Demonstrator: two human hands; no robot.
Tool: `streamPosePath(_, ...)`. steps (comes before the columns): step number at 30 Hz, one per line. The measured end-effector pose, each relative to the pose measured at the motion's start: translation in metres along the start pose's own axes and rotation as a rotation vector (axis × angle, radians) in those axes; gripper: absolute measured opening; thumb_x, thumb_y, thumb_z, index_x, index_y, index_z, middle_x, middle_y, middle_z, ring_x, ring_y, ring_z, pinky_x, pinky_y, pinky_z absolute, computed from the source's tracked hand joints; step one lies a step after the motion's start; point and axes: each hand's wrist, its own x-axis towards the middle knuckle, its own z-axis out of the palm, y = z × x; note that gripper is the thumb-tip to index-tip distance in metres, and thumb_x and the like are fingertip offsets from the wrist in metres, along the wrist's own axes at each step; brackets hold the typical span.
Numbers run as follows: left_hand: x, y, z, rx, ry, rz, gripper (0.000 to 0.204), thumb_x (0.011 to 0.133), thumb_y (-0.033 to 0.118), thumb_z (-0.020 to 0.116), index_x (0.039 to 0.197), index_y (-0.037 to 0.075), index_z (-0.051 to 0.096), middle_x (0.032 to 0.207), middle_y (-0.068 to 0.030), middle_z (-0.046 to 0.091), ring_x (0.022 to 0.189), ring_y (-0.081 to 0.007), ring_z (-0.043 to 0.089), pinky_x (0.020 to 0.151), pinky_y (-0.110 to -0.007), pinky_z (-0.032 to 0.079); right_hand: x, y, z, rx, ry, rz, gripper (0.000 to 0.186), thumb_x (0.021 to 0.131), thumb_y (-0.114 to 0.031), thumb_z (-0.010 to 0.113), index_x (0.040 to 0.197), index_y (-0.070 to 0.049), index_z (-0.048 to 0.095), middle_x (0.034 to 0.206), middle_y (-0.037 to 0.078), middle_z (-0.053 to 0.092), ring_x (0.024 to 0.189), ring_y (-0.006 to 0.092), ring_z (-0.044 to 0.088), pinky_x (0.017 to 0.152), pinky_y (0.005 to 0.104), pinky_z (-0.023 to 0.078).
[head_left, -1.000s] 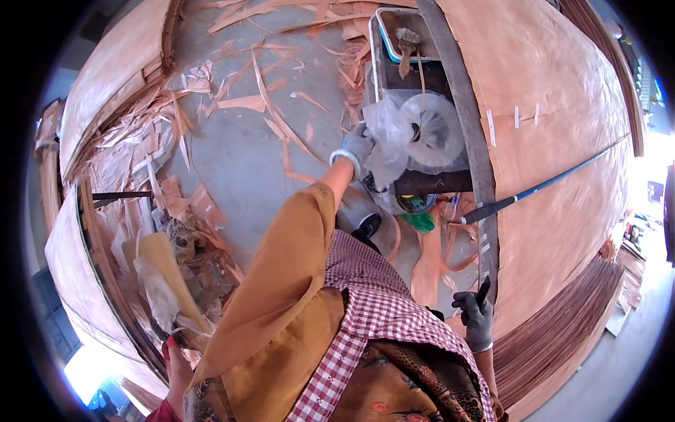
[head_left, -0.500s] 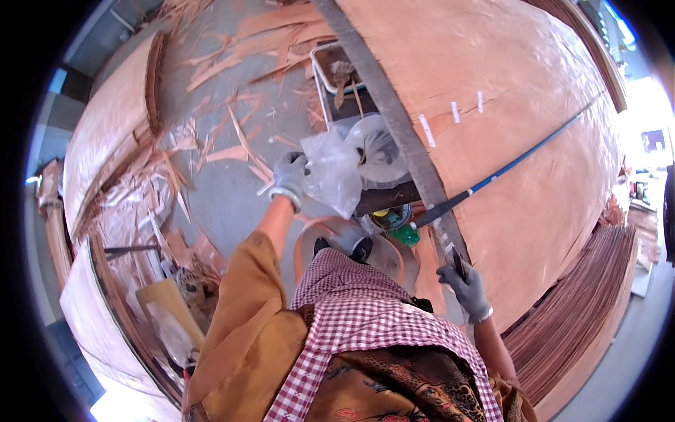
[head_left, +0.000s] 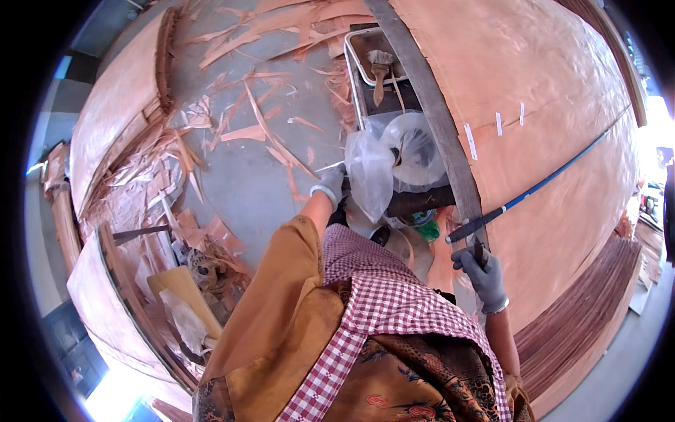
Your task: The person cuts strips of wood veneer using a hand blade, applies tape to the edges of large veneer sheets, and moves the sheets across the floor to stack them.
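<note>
My left hand (head_left: 330, 186), in a grey glove, is closed beside a clear plastic bag (head_left: 370, 169). A thin white strip (head_left: 328, 167) sticks out at its fingers. The bag lies against a roll wrapped in clear plastic (head_left: 416, 151) on a dark shelf. At the lower right, my gloved right hand (head_left: 485, 280) is wrapped round a dark-handled tool (head_left: 480, 253), held upright at the table's edge. Just above it, a blue rod with a black grip (head_left: 524, 200) lies across a large veneer sheet (head_left: 555, 91). Short white tape strips (head_left: 499, 124) sit on the sheet.
A white-rimmed tray (head_left: 349, 53) with a brush (head_left: 380, 70) stands left of the dark table edge (head_left: 432, 91). Veneer scraps (head_left: 274, 144) litter the floor. Veneer stacks stand at left (head_left: 116, 112) and lower right (head_left: 583, 320). A green object (head_left: 429, 231) sits under the edge.
My left hand has drawn back toward my body, left of the plastic bag. My right hand still grips the dark-handled tool. The whole view has shifted, so surroundings appear further right.
</note>
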Motion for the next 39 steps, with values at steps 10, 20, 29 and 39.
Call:
streamPosePath(10, 0.015, 0.028, 0.009, 0.113, -0.192, 0.269, 0.015, 0.087, 0.014, 0.049, 0.091, 0.009, 0.062, 0.079, -0.005, 0.06, 0.068, -0.0205, 0.058, 0.056, -0.029, 0.048, 0.061, -0.056, 0.043, -0.141, 0.043, 0.019, 0.014, 0.089, -0.006, 0.053, 0.094, 0.004, 0.062, 0.081, 0.005, 0.062, 0.073, 0.0096, 0.056, 0.069, 0.0254, 0.045)
streamPosePath(20, -0.122, 0.157, 0.051, 0.53, 0.183, 0.679, 0.01, 0.085, 0.014, 0.06, 0.085, 0.005, 0.057, 0.077, -0.0106, 0.06, 0.067, -0.0219, 0.058, 0.055, -0.033, 0.043, 0.132, -0.117, 0.049, 0.011, -0.084, -0.295, 0.023, 0.087, -0.011, 0.059, 0.105, 0.003, 0.057, 0.087, 0.008, 0.06, 0.079, 0.0095, 0.052, 0.069, 0.0278, 0.045)
streamPosePath(29, -0.208, 0.199, 0.176, 0.688, -0.302, 1.239, 0.011, 0.086, 0.011, 0.058, 0.09, 0.003, 0.064, 0.081, -0.0114, 0.061, 0.069, -0.0225, 0.06, 0.061, -0.032, 0.047, 0.126, -0.178, 0.033, -0.086, 0.074, -0.616, 0.034, 0.082, -0.015, 0.066, 0.109, 0.002, 0.054, 0.098, 0.008, 0.061, 0.085, 0.0133, 0.058, 0.073, 0.0278, 0.048)
streamPosePath(39, -0.201, 0.175, 0.218, 0.822, -0.452, 1.111, 0.011, 0.087, 0.01, 0.055, 0.091, 0.001, 0.061, 0.07, -0.0115, 0.061, 0.064, -0.0246, 0.061, 0.059, -0.034, 0.046, 0.067, -0.19, -0.015, 0.2, 0.166, -0.529, 0.035, 0.086, -0.012, 0.062, 0.116, 0.001, 0.049, 0.096, 0.005, 0.061, 0.086, 0.0104, 0.057, 0.073, 0.0258, 0.049)
